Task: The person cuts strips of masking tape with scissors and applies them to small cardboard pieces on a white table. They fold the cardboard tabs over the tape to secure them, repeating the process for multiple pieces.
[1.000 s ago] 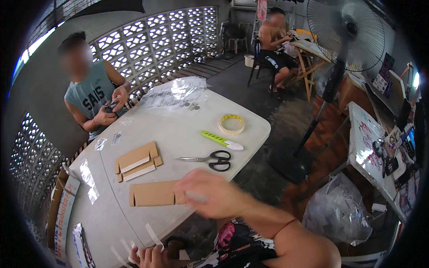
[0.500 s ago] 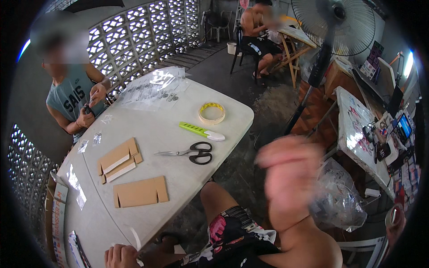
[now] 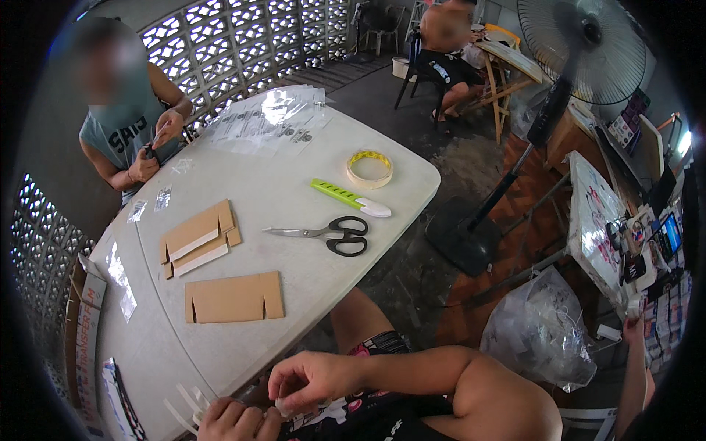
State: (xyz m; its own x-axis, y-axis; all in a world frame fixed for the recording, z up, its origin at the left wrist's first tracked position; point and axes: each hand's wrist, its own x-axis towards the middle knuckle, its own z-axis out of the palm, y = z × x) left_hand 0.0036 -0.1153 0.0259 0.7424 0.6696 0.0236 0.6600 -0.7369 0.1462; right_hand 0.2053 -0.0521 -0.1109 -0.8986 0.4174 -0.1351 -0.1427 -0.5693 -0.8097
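Note:
At the near edge of the table, my left hand [image 3: 237, 422] is closed, with thin white strips [image 3: 190, 398] sticking out beside its fingers. Right against it is my right hand [image 3: 315, 378], fingers bent in a pinch; a small pale bit shows at the fingertips, too unclear to name. Farther up lies a flat piece of brown cardboard [image 3: 235, 298] with slits, and behind it several folded cardboard pieces [image 3: 198, 234] bearing white strips. Scissors [image 3: 321, 233] with black handles lie to their right, beyond them a green and white cutter [image 3: 342, 193] and a tape roll [image 3: 368, 177].
Clear printed plastic sheets [image 3: 257, 125] cover the far end of the white table [image 3: 294, 165]. Across it, a person [image 3: 121, 140] holds a small dark tool. A standing fan [image 3: 548, 117] and a plastic bag [image 3: 540, 331] are at right. Another person's hand [image 3: 634, 328] shows at far right.
My right hand has come down from its raised, blurred position on the right to meet my left hand. More white strips show at the left hand. The whole view has shifted slightly.

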